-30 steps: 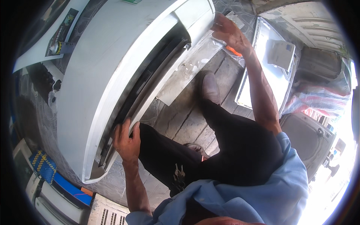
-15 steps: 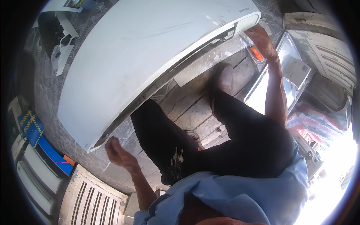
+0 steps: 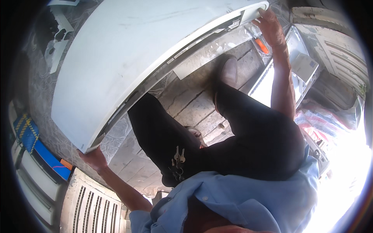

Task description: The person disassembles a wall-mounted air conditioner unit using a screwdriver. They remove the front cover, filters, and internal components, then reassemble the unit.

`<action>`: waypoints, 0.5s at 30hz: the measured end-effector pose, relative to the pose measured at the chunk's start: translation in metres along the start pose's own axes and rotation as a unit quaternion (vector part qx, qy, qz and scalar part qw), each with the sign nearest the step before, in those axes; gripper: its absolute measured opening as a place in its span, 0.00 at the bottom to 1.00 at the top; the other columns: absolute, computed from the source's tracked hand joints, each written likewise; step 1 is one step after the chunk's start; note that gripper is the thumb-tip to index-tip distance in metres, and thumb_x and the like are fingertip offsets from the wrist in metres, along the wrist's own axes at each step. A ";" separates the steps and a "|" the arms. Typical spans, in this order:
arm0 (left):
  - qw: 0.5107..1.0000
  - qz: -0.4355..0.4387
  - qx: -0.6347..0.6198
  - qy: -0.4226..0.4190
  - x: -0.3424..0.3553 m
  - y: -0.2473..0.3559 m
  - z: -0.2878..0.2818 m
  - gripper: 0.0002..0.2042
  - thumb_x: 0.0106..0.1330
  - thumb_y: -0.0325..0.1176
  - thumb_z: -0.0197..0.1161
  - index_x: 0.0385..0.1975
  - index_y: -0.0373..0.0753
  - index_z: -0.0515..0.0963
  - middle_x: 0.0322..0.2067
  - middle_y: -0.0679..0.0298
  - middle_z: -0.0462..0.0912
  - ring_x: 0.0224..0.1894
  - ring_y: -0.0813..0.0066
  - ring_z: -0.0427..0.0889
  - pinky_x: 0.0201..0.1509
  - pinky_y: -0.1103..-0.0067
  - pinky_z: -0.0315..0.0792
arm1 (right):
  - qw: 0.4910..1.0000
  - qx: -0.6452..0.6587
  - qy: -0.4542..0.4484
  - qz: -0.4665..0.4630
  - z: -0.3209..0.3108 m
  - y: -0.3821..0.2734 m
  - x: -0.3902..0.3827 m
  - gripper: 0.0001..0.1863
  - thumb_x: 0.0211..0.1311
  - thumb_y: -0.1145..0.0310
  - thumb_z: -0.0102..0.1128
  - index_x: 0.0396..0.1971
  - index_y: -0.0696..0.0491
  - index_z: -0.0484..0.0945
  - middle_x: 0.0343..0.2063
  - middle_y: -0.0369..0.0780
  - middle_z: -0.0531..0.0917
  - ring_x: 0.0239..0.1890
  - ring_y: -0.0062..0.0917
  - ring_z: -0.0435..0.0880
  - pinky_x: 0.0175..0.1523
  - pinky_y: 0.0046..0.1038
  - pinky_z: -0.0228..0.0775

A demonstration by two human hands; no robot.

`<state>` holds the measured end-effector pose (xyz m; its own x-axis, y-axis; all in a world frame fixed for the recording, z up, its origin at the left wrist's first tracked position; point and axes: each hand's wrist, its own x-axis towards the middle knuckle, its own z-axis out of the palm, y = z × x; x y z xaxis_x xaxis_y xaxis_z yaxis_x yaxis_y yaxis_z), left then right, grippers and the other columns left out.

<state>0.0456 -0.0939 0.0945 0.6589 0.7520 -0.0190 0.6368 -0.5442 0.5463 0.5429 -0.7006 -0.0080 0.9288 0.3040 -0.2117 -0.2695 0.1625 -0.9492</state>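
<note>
Across the upper left and centre of the frame: white air-conditioner indoor unit [image 3: 124,66], long axis running from lower left to upper right, slotted edge turned toward the seated person.

Left hand [image 3: 94,158] at the unit's lower-left corner; fingers curled round the end, some tips hidden behind the casing. Right hand [image 3: 272,33] at the upper-right end, thumb and fingers clamped on the rounded edge. Judgement: one hand per end suits so long a body, probably sharing its weight and checking tilt. Left knee of the black trousers [image 3: 155,128] meets the slotted edge in view; whether it bears load cannot be told. Keys [image 3: 179,154] hang over the trouser cloth.

Near the right hand, an orange-handled tool [image 3: 262,46] lies on the ground, perhaps set there for easy reach. Working end not clear.

Surface: worn grey floor [image 3: 194,103] with dark straight joints, centre of frame; grey sheet with pale line pattern [image 3: 37,79] at left, under the unit's end.

Room: cramped. Slatted cream panel [image 3: 93,202] at lower left; blue strip [image 3: 50,158] above it. Striped plastic sack [image 3: 324,118] at right, beside strong glare washing out detail.
</note>
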 end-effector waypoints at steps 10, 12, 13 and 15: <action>0.681 -0.208 -0.702 0.027 0.012 -0.021 -0.008 0.44 0.55 0.23 0.79 0.69 0.30 0.57 0.64 0.47 0.69 0.66 0.56 0.72 0.74 0.61 0.68 | 0.995 -0.069 -0.060 -0.042 0.023 -0.028 0.013 0.32 0.76 0.52 0.55 0.72 0.54 0.65 0.63 0.49 0.77 0.65 0.38 0.76 0.69 0.41 0.67; 0.767 -0.183 -0.612 0.060 0.019 -0.032 0.012 0.45 0.54 0.22 0.79 0.69 0.30 0.55 0.64 0.48 0.68 0.68 0.58 0.69 0.75 0.61 0.66 | 0.994 -0.104 -0.020 0.040 -0.031 -0.020 0.040 0.33 0.70 0.58 0.66 0.69 0.55 0.65 0.56 0.44 0.82 0.60 0.33 0.80 0.70 0.38 0.66; 0.802 -0.171 -0.567 0.076 0.018 -0.037 0.005 0.46 0.54 0.21 0.79 0.69 0.31 0.54 0.64 0.48 0.68 0.69 0.58 0.68 0.75 0.61 0.66 | 0.953 -0.289 -0.028 -0.085 -0.013 -0.015 0.037 0.36 0.65 0.65 0.71 0.70 0.54 0.64 0.56 0.45 0.82 0.58 0.34 0.81 0.68 0.36 0.68; 0.848 -0.185 -0.490 0.086 0.012 -0.022 0.000 0.38 0.61 0.35 0.69 0.70 0.35 0.58 0.65 0.52 0.69 0.69 0.59 0.68 0.73 0.59 0.66 | 0.933 -0.339 -0.006 -0.119 0.014 -0.015 0.022 0.36 0.69 0.51 0.61 0.70 0.54 0.65 0.59 0.46 0.80 0.60 0.33 0.79 0.71 0.37 0.66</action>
<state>0.0393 -0.0725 0.0825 0.3653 0.8928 -0.2637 0.0927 0.2470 0.9646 0.5637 -0.6828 0.0050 0.9379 0.3463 0.0227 0.1706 -0.4032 -0.8991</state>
